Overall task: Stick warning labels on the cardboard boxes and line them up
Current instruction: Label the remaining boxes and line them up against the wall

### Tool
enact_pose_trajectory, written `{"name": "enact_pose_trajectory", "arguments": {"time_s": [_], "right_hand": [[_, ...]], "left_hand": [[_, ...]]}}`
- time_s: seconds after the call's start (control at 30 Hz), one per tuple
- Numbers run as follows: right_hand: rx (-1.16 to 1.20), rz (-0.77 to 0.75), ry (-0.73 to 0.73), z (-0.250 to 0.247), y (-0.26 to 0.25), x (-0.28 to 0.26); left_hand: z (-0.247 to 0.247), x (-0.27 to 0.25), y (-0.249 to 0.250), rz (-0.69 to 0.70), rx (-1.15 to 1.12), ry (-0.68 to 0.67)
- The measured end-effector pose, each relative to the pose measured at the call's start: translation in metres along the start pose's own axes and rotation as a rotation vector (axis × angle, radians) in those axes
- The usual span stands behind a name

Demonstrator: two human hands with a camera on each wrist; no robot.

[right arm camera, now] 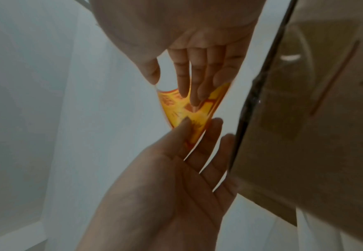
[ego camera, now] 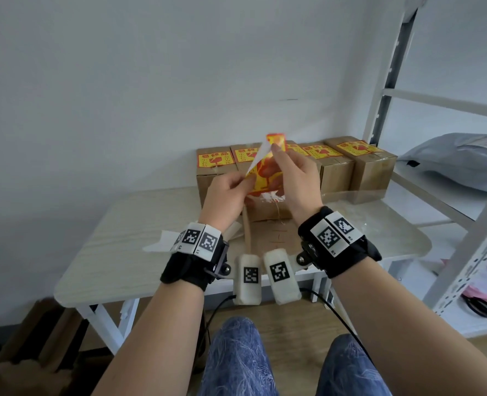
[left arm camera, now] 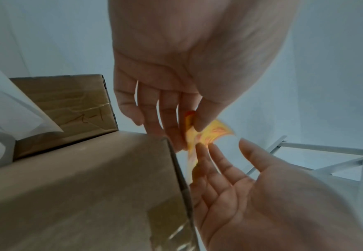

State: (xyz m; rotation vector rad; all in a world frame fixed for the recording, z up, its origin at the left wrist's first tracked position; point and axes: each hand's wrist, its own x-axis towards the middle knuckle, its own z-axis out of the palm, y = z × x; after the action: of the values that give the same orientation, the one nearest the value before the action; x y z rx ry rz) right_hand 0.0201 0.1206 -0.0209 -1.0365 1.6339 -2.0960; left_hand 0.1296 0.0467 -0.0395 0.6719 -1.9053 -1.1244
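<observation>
Peeling the warning label (ego camera: 266,174)
We are pinching it with left hand (ego camera: 227,195) and right hand (ego camera: 295,178); thin, floppy, sticky: hold edges.

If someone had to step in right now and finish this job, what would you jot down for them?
Left hand: pinches the white backing paper, peeling it away.
Right hand: pinches the yellow and red warning label, held up above the table.
Done: five labelled boxes stand in a row against the wall.
Left: one unlabelled box lies below the hands. Finish peeling, stick the label on it, push it into line. A used backing sheet lies on the table.
</observation>
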Motion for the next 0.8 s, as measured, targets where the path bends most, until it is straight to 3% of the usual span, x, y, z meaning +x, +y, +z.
{"name": "enact_pose_trajectory", "arguments": {"time_s": [0.2, 0.37, 0.57, 0.8], "right_hand": [[-0.283, -0.027, 0.214, -0.017, 0.006, 0.008], [-0.329, 0.013, 0.151, -0.029, 0.017, 0.007], [-0.396, -0.091, 0.181, -0.031, 0.023, 0.009], [-0.72, -0.15, 0.095, -0.031, 0.034, 0.006]], "left_hand": [[0.003, 0.0, 0.003, -0.074, -0.034, 0.022], [0.009, 0.001, 0.001, -0.182, -0.096, 0.077], [0.016, 0.002, 0.0, -0.151, 0.17, 0.135], [0.023, 0.011, -0.005, -0.139, 0.32, 0.135]]}}
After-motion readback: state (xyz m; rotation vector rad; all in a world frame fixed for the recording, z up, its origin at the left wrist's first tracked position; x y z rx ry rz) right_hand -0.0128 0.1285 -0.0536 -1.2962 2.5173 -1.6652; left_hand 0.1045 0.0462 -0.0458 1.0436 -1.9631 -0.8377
